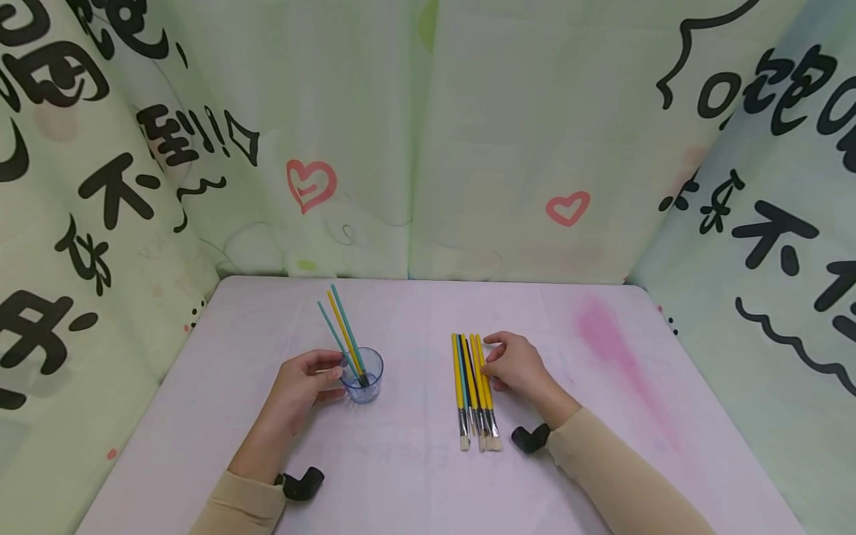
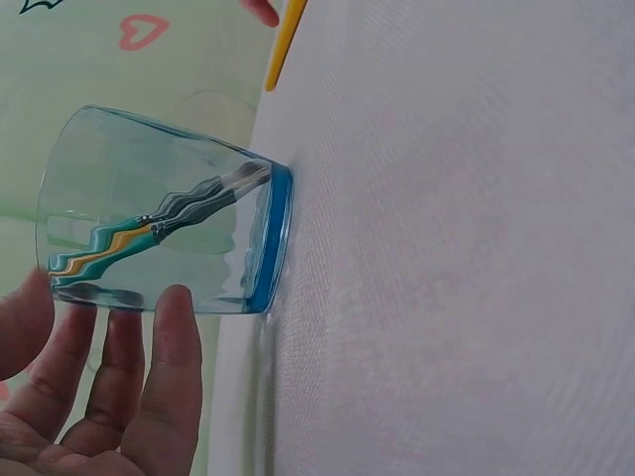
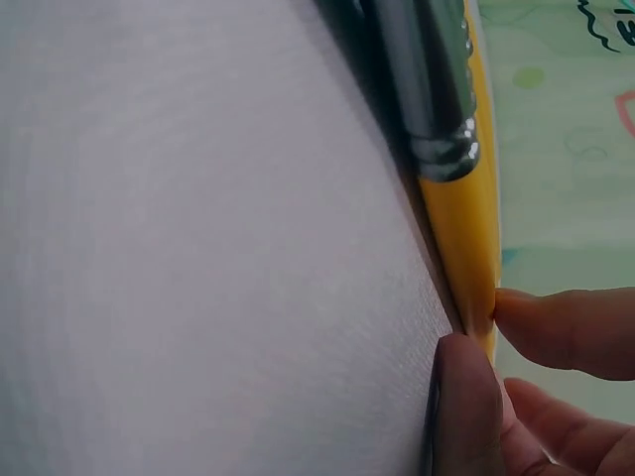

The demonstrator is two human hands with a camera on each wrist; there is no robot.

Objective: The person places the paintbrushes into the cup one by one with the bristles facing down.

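A clear bluish glass (image 1: 373, 389) stands upright on the table at left, holding several thin paintbrushes (image 1: 345, 325) with teal and yellow handles, tips down. My left hand (image 1: 306, 383) rests its fingertips along the glass's left side. In the left wrist view the fingers do not wrap round it. To the right lies a row of paintbrushes (image 1: 460, 371), bristles toward me, mostly yellow-handled with a teal and a dark one. My right hand (image 1: 520, 368) pinches the yellow handle of the rightmost paintbrush (image 3: 461, 238) between thumb and finger, at the row's right edge.
A pale pinkish cloth (image 1: 401, 475) covers the table, with a deeper pink streak (image 1: 615, 349) at right. Curtains (image 1: 481, 134) with black writing and red hearts surround the back and both sides. Black wrist mounts (image 1: 304, 484) stick out beside both wrists.
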